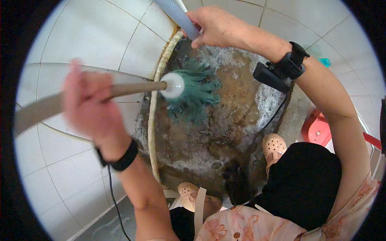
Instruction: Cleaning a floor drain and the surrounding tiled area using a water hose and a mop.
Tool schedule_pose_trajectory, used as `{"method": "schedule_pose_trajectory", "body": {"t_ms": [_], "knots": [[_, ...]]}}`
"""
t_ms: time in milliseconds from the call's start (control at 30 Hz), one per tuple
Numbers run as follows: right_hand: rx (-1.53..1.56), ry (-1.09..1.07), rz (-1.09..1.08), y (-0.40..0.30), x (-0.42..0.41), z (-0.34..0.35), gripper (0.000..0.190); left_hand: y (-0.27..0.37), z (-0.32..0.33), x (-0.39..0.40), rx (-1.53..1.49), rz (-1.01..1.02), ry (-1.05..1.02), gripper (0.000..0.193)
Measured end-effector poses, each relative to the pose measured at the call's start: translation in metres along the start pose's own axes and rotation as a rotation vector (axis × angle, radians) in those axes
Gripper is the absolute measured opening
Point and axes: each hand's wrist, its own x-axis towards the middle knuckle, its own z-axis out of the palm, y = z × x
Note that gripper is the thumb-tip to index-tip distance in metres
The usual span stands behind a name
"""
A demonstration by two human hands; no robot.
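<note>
My left hand [90, 102], blurred, grips the wooden handle [132, 89] of a string mop. The handle runs right to a white round mop socket [173, 85], from which green mop strands [196, 93] spread in shallow, foamy water [238, 90] on a brown floor. My right hand [208, 27] holds a blue-grey ribbed hose [178, 18] at the top, its end above the water near the strands. A stream seems to fall from the hose end. Black straps sit on both wrists.
A pale hose or pipe [152, 132] runs along the tiled wall [90, 33] at the left. At the right are a concrete ledge [294, 111], a red plastic object [316, 129] and a small teal item [324, 62]. My feet in tan clogs [273, 146] stand near the wet area.
</note>
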Motion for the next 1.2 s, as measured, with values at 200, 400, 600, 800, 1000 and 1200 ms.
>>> {"method": "schedule_pose_trajectory", "body": {"t_ms": [200,400,600,800,1000,1200], "knots": [[0.109,-0.003,-0.064,-0.004,0.004,0.000,0.028,0.090,-0.021,-0.003,0.012,0.173,-0.059,0.029],[0.169,-0.066,0.079,-0.016,0.013,-0.008,0.032,-0.052,-0.038,-0.022,0.059,-0.026,0.018,0.016],[0.104,-0.052,-0.072,-0.025,0.014,0.018,0.029,-0.132,-0.021,-0.059,-0.001,-0.196,0.081,0.031],[0.204,-0.059,-0.104,-0.047,0.013,0.030,0.028,-0.130,-0.009,-0.063,0.108,-0.192,0.032,0.031],[0.255,-0.058,-0.083,-0.045,0.011,0.031,0.026,-0.133,-0.011,-0.059,0.108,-0.225,0.067,0.030],[0.266,-0.035,-0.115,-0.050,0.010,0.034,0.025,-0.130,-0.016,-0.050,0.056,-0.267,0.091,0.031]]}}
